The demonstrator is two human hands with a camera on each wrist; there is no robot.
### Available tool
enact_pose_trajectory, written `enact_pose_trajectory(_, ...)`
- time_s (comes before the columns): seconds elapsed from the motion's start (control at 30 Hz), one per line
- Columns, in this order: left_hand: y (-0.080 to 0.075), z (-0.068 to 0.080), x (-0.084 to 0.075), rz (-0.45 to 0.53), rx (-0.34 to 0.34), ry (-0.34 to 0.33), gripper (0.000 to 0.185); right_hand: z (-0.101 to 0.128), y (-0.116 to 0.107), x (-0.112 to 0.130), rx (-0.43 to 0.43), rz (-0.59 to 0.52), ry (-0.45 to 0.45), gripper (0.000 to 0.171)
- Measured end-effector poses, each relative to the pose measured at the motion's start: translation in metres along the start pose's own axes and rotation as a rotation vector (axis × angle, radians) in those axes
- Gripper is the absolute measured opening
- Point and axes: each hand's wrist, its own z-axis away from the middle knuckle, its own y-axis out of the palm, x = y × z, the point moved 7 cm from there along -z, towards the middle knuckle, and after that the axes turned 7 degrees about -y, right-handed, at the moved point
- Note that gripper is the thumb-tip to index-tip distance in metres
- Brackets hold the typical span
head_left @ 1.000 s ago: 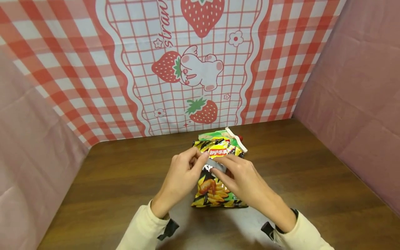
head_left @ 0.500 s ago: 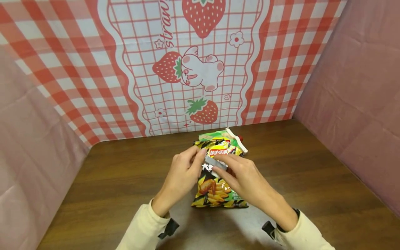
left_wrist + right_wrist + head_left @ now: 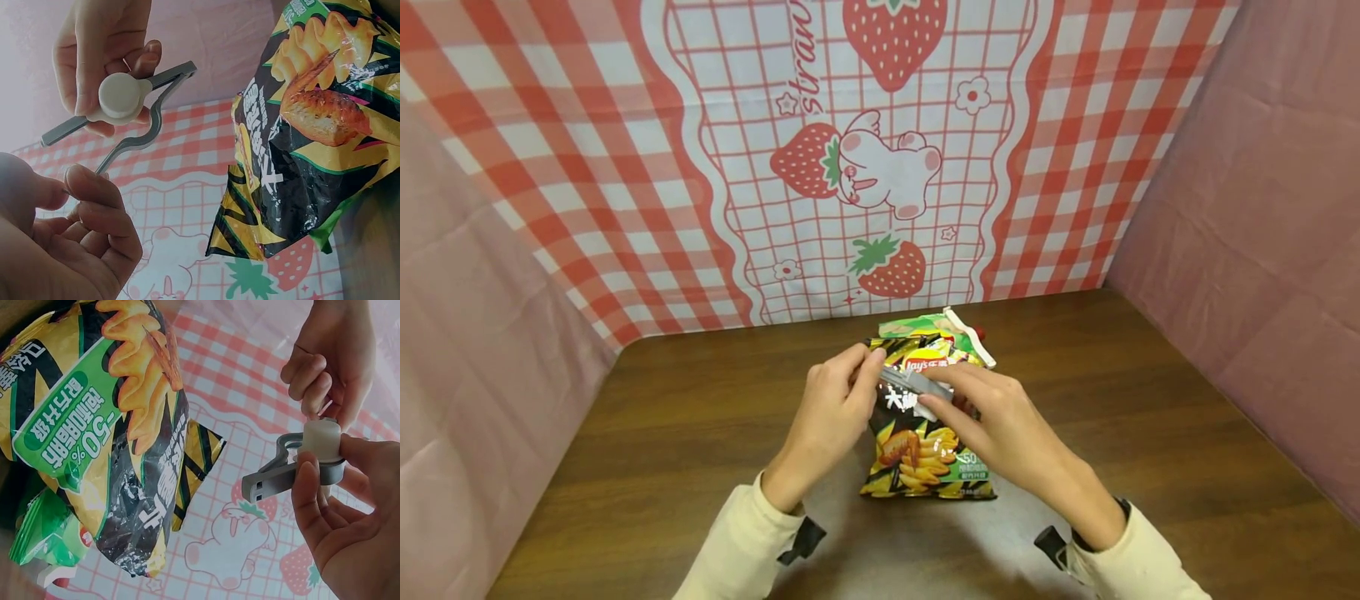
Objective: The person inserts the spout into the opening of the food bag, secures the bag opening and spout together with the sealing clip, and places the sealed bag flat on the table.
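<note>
The left hand point(image 3: 831, 406) pinches the wavy bar point(image 3: 145, 140) of the grey clip point(image 3: 917, 382); the right hand point(image 3: 1007, 425) pinches its white knob point(image 3: 120, 97); the clip, bars parted, is held near but apart from the chip bag point(image 3: 917, 462); steadying the knob and swinging the bar squarely should avoid twisting it.

Grey clip point(image 3: 913, 382) partly hidden, green bag point(image 3: 913, 324) partly covered, sleeves point(image 3: 736, 546) cropped

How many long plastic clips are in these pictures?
2: a grey clip with a round white knob, held by the left hand and right hand; a white, wavy clip on the green plastic bag. Others may be hidden.
</note>
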Motion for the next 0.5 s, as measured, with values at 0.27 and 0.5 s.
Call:
enact_pose_trajectory(0.27,0.010,0.000,0.005,-0.030,0.057,0.003,0.038,0.003,0.009,-0.013,0.068,-0.026,0.048,0.021)
enact_pose_trajectory(0.5,0.017,0.000,0.009,0.050,0.138,-0.045,0.014,0.008,0.017,-0.034,0.144,-0.298,0.231,0.012)
